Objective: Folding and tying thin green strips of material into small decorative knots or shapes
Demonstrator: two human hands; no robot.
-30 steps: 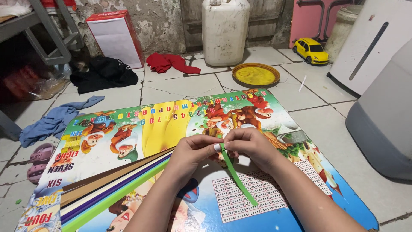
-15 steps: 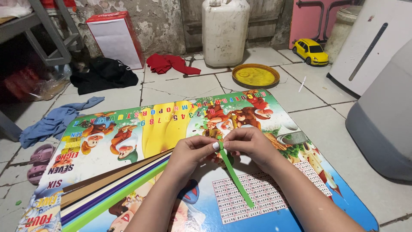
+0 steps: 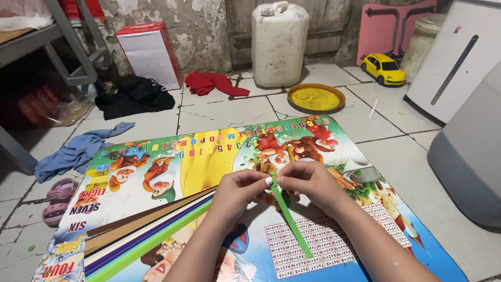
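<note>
Paper comes first — a long, narrow green paper strip (image 3: 290, 219) that we pinch at its top end, its length slanting down toward us over the colourful printed cartoon play mat (image 3: 172, 167). Our left hand (image 3: 241, 190) and right hand (image 3: 312, 183) both close fingertips on it, thumbs meeting. Just left lies a fanned stack of coloured paper sheets (image 3: 141, 232) — touching the mat.

A colourful cartoon-printed low table (image 3: 156, 172) carries a fanned stack of coloured paper sheets (image 3: 141, 235).
</note>
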